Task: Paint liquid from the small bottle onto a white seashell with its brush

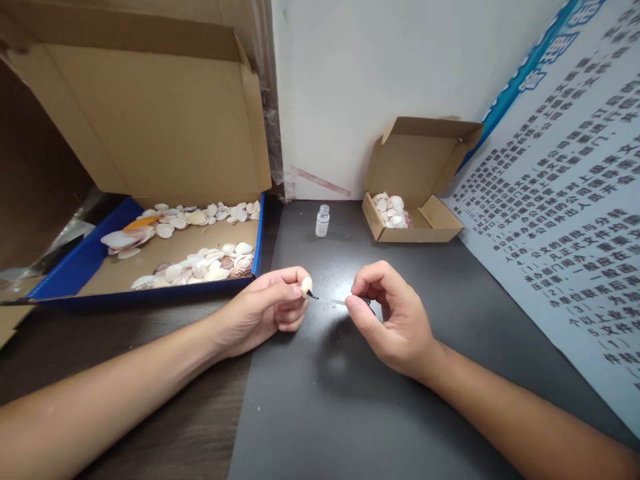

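Note:
Between thumb and fingertips, my left hand point(270, 303) pinches a small pale seashell point(307, 285). My right hand point(395, 317) is closed on the dark cap end of a small applicator brush point(334, 302). Its thin pale stem points left, and its black tip is at the shell's lower edge; whether the two touch I cannot tell. Beyond the hands, a small clear glass bottle point(323, 222) with white contents stands upright with no cap on.
At left, an open cardboard box point(257, 233) with blue sides holds many seashells point(200, 267). A smaller open box point(420, 235) at the back right contains white shells point(393, 210). A printed sheet point(565, 220) lies along the right side; a white panel point(350, 100) stands behind.

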`<move>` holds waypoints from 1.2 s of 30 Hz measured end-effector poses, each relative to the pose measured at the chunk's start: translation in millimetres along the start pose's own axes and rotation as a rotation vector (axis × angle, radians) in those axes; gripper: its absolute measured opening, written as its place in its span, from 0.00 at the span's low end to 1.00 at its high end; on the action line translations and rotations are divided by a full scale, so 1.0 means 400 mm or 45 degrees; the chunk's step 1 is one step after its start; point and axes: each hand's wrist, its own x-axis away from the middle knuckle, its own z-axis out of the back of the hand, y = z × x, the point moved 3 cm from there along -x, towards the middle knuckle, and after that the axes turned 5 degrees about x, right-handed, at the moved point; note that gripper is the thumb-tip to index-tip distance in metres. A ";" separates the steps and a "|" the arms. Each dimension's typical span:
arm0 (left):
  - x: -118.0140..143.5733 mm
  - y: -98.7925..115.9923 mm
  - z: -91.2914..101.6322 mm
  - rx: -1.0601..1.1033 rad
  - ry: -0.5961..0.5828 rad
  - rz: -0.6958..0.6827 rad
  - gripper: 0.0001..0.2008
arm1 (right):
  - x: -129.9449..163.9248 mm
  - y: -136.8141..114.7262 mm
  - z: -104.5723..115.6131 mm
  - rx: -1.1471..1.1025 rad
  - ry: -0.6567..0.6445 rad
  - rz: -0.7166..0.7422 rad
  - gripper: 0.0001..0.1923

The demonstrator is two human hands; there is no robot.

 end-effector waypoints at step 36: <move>0.000 -0.002 -0.001 -0.017 -0.002 0.009 0.10 | -0.006 0.008 0.003 0.021 0.085 -0.066 0.09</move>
